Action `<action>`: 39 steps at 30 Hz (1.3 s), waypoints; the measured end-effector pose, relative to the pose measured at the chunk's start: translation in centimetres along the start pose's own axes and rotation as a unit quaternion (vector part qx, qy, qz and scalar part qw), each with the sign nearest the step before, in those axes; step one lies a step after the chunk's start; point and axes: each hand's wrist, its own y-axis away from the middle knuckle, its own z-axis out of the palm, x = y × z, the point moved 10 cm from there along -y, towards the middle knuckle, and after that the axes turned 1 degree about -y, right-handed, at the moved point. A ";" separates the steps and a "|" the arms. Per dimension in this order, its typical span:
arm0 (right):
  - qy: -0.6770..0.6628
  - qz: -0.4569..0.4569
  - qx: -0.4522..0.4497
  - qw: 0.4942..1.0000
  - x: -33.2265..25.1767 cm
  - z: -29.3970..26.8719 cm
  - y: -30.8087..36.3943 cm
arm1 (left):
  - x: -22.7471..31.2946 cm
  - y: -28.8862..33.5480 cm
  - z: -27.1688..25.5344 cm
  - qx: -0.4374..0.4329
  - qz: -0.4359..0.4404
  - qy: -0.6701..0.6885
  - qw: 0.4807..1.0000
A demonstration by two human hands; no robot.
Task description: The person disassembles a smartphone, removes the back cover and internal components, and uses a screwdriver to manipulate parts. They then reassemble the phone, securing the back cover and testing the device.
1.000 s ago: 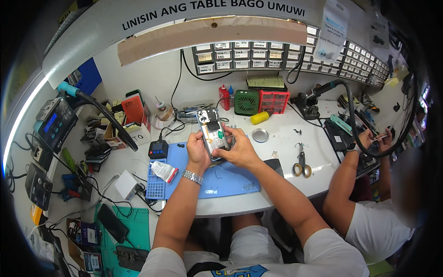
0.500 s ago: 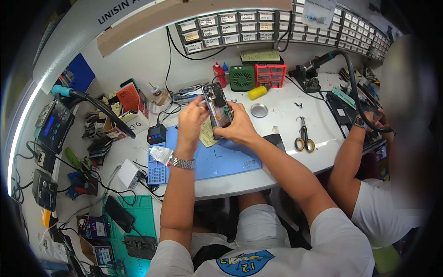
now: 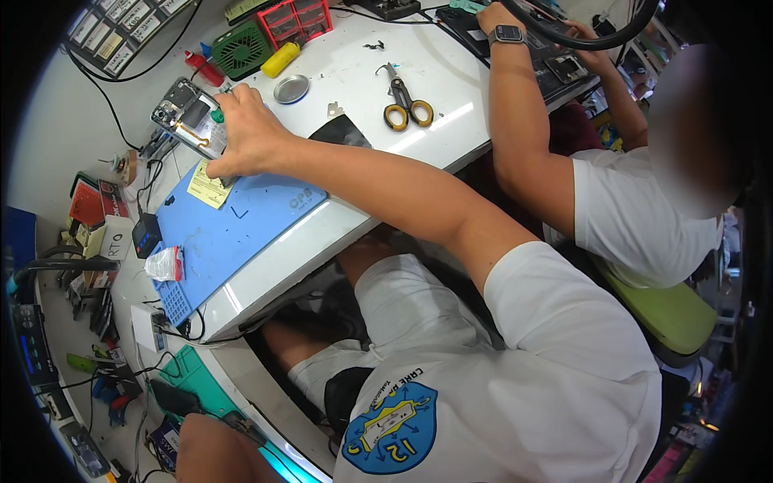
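Observation:
My right hand point(image 3: 248, 129) is closed around the edge of an opened smartphone point(image 3: 187, 119), thumb at the near end and fingers at the far end. The phone is tilted, its inside showing: camera parts at one end and an orange flex cable over the lower part. It is held above the far edge of a blue work mat point(image 3: 250, 209). Close below my right hand, a yellow paper slip point(image 3: 211, 185) lies on the mat. Only a bare part of my left arm point(image 3: 221, 455) shows at the lower left; the hand itself is out of the picture.
Scissors point(image 3: 407, 105), a round metal lid point(image 3: 291, 88) and a yellow bottle point(image 3: 280, 60) are on the white bench. A green mat point(image 3: 189, 382) carries a dark phone at lower left. At right, a co-worker's hand point(image 3: 499, 18) is over dark device parts.
My left hand has let go of the phone and left the picture at the lower left. My right hand still holds the phone. The view has turned and shifted.

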 end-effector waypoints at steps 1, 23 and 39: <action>0.003 -0.006 0.008 1.000 -0.1 0.0 -0.2 | -1.3 -0.3 1.1 -0.031 -0.021 -0.019 0.999; 0.047 -0.007 0.003 0.999 1.6 -0.1 0.1 | -7.1 -1.3 4.3 -0.123 -0.106 -0.061 0.985; -0.007 -0.026 0.024 0.999 0.0 -0.3 0.2 | -6.7 0.3 3.8 -0.114 -0.143 -0.097 0.978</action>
